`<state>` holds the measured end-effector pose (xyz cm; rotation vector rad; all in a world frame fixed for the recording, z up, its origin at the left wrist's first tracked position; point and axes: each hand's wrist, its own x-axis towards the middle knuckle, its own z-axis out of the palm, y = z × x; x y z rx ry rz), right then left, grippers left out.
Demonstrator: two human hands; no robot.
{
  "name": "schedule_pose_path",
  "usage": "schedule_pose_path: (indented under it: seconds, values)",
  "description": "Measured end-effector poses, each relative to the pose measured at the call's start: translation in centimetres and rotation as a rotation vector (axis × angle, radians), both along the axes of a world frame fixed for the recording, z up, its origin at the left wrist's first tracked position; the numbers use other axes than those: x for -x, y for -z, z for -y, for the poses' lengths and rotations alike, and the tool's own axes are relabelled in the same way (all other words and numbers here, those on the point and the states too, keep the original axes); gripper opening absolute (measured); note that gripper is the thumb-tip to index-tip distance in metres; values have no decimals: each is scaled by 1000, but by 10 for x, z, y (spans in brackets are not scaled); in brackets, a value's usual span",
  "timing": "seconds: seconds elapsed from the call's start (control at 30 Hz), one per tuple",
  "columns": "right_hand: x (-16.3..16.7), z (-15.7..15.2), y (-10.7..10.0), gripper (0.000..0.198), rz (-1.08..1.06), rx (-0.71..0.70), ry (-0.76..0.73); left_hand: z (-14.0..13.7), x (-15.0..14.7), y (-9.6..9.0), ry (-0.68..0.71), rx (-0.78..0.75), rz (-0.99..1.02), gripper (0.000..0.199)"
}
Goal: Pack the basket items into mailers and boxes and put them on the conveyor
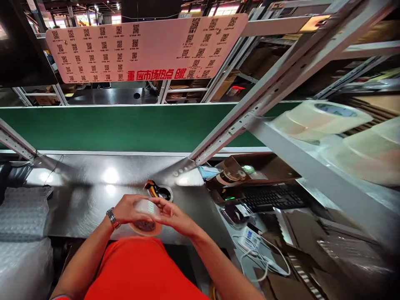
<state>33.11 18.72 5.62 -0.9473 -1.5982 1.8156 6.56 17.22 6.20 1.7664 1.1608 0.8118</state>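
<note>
Over the front of the steel table (81,208), a roll of clear packing tape (143,206) is held between both hands, tilted so its white core with green print shows. My left hand (128,211), with a metal watch (112,217) above it on the wrist, closes on the roll's left side. My right hand (172,215) grips the right side with bent fingers. Just beyond the fingers lies a tape dispenser (153,189) in orange and black, with a tape roll on it. My fingers partly cover the held roll.
Bubble wrap (25,212) lies at the left. A green conveyor belt (125,128) runs behind the table, below a QR-code board (162,50). At the right are a keyboard (275,196), a white cable (265,266), cardboard, and a metal shelf (300,162) holding large tape rolls (321,118).
</note>
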Motion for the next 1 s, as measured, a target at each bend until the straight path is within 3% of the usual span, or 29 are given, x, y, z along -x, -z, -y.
schedule_pose_path:
  seconds: [0.1, 0.2, 0.3, 0.4, 0.67, 0.83, 1.0]
  values:
    - [-2, 3, -10, 52, 196, -393, 101, 9, -7, 5, -140, 74, -40, 63]
    - [0, 9, -19, 27, 335, -738, 63, 18, -17, 7, -232, 104, -128, 60]
    - [6, 15, -21, 29, 428, -961, 28, 22, -23, 6, -243, 138, -204, 57]
    - [10, 19, -20, 29, 534, -1094, -2, 22, -26, 4, -258, 156, -287, 54]
    - [10, 15, -23, 20, 705, -1093, -138, 27, -31, 0, -206, 153, -442, 44]
    - [4, 10, -9, 21, 615, -1032, -49, 26, -36, 7, -200, 85, -459, 34]
    - [5, 7, 13, 18, 544, -836, 107, 26, -41, 13, -191, 25, -425, 38]
